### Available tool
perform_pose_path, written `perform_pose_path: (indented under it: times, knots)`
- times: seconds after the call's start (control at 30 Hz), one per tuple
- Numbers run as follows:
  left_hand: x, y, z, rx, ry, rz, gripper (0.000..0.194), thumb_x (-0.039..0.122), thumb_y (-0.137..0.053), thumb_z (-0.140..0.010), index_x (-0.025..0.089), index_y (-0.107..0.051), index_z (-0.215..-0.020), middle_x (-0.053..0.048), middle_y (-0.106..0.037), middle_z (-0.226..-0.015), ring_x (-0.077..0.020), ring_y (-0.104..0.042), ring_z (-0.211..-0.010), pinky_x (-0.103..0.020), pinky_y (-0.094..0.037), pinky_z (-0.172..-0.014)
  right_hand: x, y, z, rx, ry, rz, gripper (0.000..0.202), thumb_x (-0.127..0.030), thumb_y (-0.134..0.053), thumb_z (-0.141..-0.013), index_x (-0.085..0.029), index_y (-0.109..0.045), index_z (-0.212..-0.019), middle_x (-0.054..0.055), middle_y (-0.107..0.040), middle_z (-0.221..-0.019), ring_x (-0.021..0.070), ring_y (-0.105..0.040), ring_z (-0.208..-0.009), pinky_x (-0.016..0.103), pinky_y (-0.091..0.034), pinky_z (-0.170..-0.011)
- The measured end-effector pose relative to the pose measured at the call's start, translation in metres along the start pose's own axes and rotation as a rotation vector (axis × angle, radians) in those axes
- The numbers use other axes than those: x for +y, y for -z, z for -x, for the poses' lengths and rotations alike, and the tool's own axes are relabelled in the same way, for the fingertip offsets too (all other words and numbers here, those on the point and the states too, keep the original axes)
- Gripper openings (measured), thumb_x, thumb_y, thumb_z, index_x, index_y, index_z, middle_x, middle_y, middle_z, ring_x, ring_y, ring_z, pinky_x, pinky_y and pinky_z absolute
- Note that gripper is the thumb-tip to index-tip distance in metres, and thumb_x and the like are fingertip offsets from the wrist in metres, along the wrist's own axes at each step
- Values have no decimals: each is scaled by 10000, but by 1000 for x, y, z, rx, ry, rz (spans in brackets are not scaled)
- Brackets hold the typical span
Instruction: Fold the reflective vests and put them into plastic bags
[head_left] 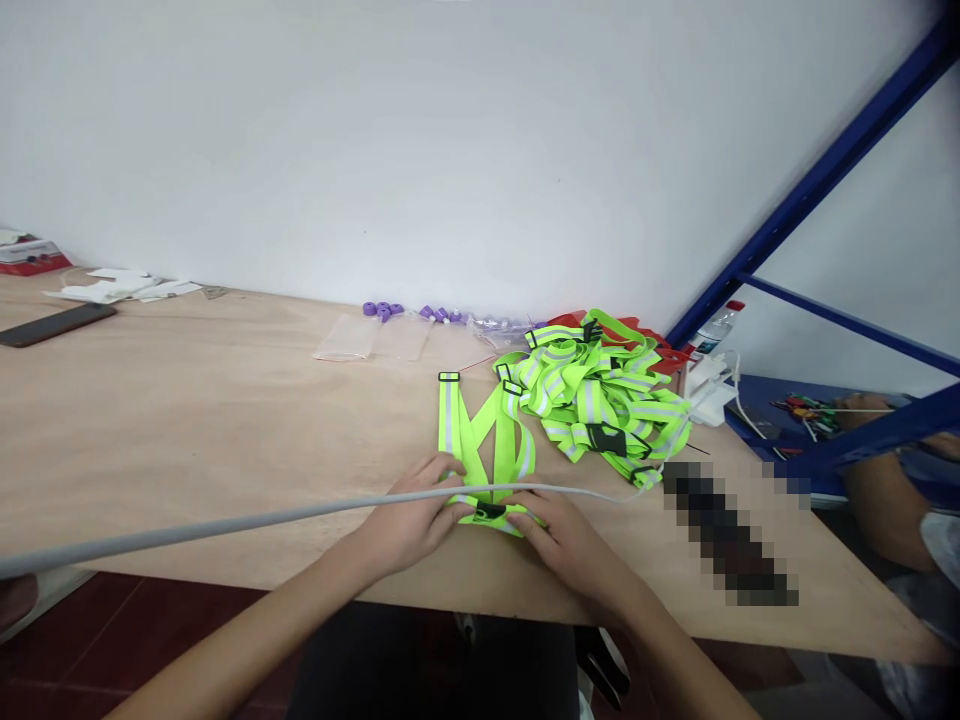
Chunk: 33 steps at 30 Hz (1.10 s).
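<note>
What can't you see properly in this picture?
All in the head view:
- Bits of the straps: hidden by the left hand and right hand.
- Whatever is behind the blocky patch: blurred out.
- How many straps are in the pile: they overlap.
- The rest of the box: cut off by the left edge.
- Words on the bottle: too small.

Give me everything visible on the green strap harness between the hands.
The green strap harness looks like flat woven webbing, neon with pale grey stripes. It lies on the table, its straps crossing, black sliders at the far end. The left hand and right hand grip its near edge either side of a black buckle; whether that is fastened is unclear. A grey cable passes across the view of it.
</note>
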<state>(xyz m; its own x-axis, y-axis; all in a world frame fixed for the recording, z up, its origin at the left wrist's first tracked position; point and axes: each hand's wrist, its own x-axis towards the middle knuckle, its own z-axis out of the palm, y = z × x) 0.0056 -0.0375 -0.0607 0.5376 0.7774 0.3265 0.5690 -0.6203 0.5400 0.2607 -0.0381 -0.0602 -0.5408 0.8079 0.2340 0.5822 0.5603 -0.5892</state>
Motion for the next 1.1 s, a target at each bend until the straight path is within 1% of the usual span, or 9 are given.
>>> perform_pose_path:
  times: [0.1,0.2,0.33,0.43,0.57,0.73,0.83,0.97,1.1]
  knots:
    - [-8,-1,-13,-13,37,13,319,332,-423,-1063,175,-669,-936,-107,-606,-1229,-232,-598,-1145,-375,-520,-995,8,6,-14,-43,-36,-25,340,-352,-436,-1051,-216,-650,-824,32,-675,-864,209,-653,-839,340,-566,-800]
    - [-21,-9,-27,-3,61,-77,377,317,-359,-1079,180,-678,-931,-92,-617,-1197,-216,-595,-1142,-376,-511,-1017,24,4,-25,-25,-8,46,367,-360,-422,-1051,-224,-620,-773,19,-624,-794,206,-625,-789,336,-549,-772]
    - [-35,-22,-38,23,74,-204,328,258,-349,-1069,170,-659,-1008,-99,-638,-1149,-242,-578,-1132,-451,-475,-1046,50,-13,-33,214,-66,291,242,-403,-540,-984,-212,-688,-985,87,-659,-984,263,-648,-930,391,-550,-814]
    - [-39,-28,-39,27,96,-256,245,220,-393,-1046,160,-621,-1113,-102,-642,-1149,-262,-570,-1127,-468,-480,-1013,64,-26,-33,338,-91,444,335,-433,-590,-948,-179,-669,-1151,146,-676,-1111,315,-650,-1031,448,-557,-854]
    - [-36,-28,-38,20,88,-335,213,244,-444,-1039,177,-623,-1133,-116,-627,-1203,-287,-562,-1116,-453,-497,-942,69,-30,-30,239,8,423,313,-366,-470,-1021,-171,-689,-1131,155,-711,-1174,310,-661,-1125,480,-542,-961]
    - [-26,-22,-35,-77,10,-396,237,214,-456,-1033,198,-653,-901,-77,-659,-867,-243,-607,-857,-363,-528,-787,66,-24,-31,217,-28,386,286,-365,-500,-1009,-171,-711,-1016,178,-528,-1491,338,-453,-1426,509,-486,-1069]
    - [-17,-19,-27,-107,-10,-405,299,353,-464,-1043,187,-647,-875,-79,-656,-837,-248,-628,-802,-372,-544,-751,66,-20,-35,144,-67,358,290,-384,-512,-1003,-162,-685,-1071,186,-580,-1431,332,-463,-1417,530,-455,-1099]
    - [-9,-19,-11,-71,-26,-373,314,450,-551,-999,158,-620,-1089,-136,-687,-1139,-311,-651,-1078,-444,-544,-925,68,-16,-39,66,-152,344,447,-410,-542,-987,-153,-575,-1351,170,-631,-1377,331,-534,-1349,541,-467,-1087]
    - [-14,-22,-4,-92,-29,-330,495,504,-632,-940,153,-538,-1277,-189,-609,-1378,-373,-548,-1320,-523,-475,-1075,69,-14,-42,-28,-99,379,456,-420,-501,-1014,-185,-580,-1397,138,-585,-1461,331,-483,-1409,562,-388,-1166]
